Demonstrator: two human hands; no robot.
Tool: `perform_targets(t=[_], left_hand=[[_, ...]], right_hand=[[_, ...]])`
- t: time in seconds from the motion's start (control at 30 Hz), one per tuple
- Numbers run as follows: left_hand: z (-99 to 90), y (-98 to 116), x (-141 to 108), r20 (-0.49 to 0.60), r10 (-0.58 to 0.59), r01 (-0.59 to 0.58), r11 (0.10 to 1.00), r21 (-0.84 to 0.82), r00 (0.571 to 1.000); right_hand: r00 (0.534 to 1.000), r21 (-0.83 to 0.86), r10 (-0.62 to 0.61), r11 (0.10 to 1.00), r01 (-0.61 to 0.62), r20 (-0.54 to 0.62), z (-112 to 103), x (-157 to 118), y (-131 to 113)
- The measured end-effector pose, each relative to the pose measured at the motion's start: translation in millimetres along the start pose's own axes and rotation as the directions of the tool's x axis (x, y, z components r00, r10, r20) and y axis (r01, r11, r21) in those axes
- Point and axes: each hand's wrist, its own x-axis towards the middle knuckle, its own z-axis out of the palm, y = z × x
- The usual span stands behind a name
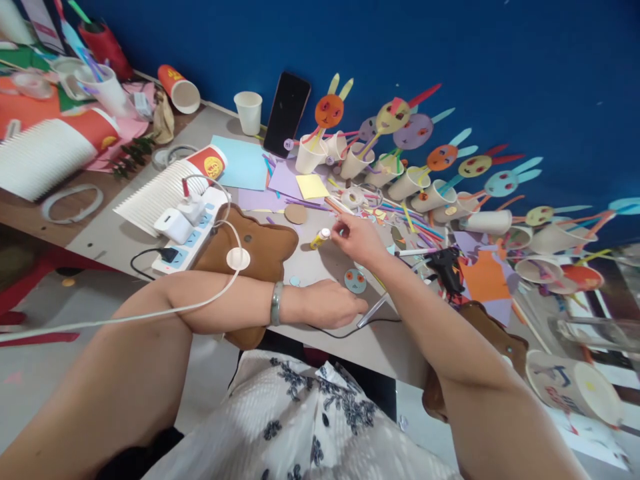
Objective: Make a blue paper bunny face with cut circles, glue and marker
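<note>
My left hand (333, 305) lies low over the table with its fingers curled, just below a light blue paper face (355, 281) with orange eyes. What it holds, if anything, is hidden. A silver pen-like stick (373, 311) lies by its fingertips. Farther up, my right hand (357, 238) has its fingers pinched together beside a small yellow bottle with a white top (321, 238); anything between the fingertips is too small to make out. A small light blue paper disc (295, 281) rests above my left wrist.
Paper cups with rabbit-faced figures (329, 112) line the wall. A power strip (193, 233), stacked cups (165, 190) and a brown cushion (245, 243) are left. A black glue gun (447, 272) and orange paper (485, 277) lie right. A phone (287, 113) leans on the wall.
</note>
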Motion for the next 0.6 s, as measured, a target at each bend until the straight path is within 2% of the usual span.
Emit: perform_targets(t=[0.1,0.17,0.23,0.3,0.37,0.47,0.6], left_hand=[[-4.0,2,0,0.009,-0.006,0.006,1.000,-0.020,1.000],[-6.5,3,-1,0.021,-0.012,0.013,1.000,-0.023,1.000],[-7.7,4,-1,0.032,-0.014,0.014,1.000,-0.019,0.999],[-7.4,4,0,0.035,-0.010,0.011,1.000,-0.008,0.999],[-6.1,4,0,0.039,-0.008,0.007,1.000,0.005,0.999],[-4.2,3,1,0.061,-0.013,0.011,1.000,0.028,0.998],[-2.9,1,2,0.080,-0.003,-0.001,0.999,0.041,0.997]], right_hand=[[0.998,0.183,0.044,0.982,-0.054,0.054,-5,-22,6],[0.996,0.204,0.077,0.975,-0.087,0.055,-13,-29,15],[0.990,0.143,0.140,0.980,-0.138,-0.002,-23,-28,31],[0.975,0.035,0.197,0.980,-0.194,-0.106,-34,-20,51],[0.954,-0.050,0.264,0.961,-0.273,-0.143,-43,-8,72],[0.933,-0.154,0.343,0.921,-0.357,-0.110,-46,12,94],[0.922,-0.259,0.386,0.889,-0.378,-0.021,-38,30,100]])
